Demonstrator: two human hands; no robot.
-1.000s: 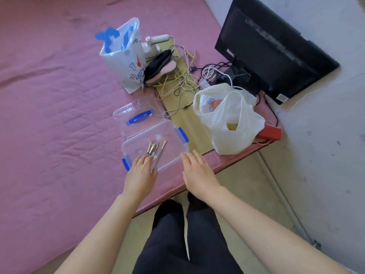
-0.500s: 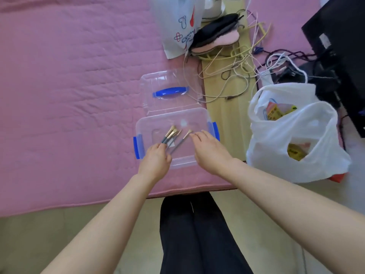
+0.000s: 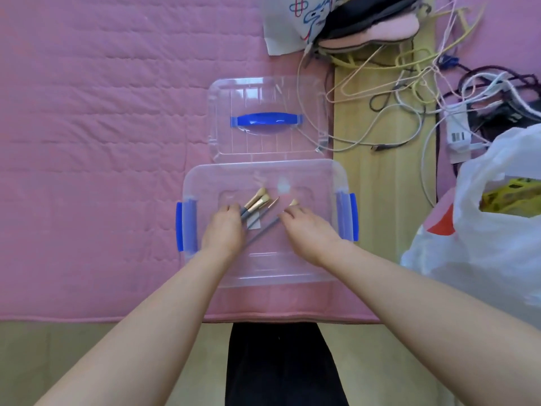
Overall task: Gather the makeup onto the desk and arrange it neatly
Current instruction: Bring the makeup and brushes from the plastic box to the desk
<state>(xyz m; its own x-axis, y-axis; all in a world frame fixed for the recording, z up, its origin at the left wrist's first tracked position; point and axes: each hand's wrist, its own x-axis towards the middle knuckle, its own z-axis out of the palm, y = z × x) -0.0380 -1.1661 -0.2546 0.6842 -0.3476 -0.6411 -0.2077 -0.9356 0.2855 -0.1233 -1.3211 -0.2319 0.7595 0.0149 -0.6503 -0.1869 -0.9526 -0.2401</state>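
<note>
From the head view, both hands have gone further into the box than half a second ago: the left hand, then at the near ends of the brushes, now lies over their handles, and the right hand has slid in from the box's right side to the thin brush. The camera has also dipped closer, so the box fills more of the view.

The brushes lie in the middle of the box, long axes slanting, bristle ends toward the far right corner, handles toward the near left. Left fingers are curled over the handles; whether they grip cannot be told. Right fingertips touch the thin brush; whether they pinch it cannot be told.

The clear box holds only the brushes. Its lid lies just beyond it. Right of the box, a white bag holds yellow packets.
</note>
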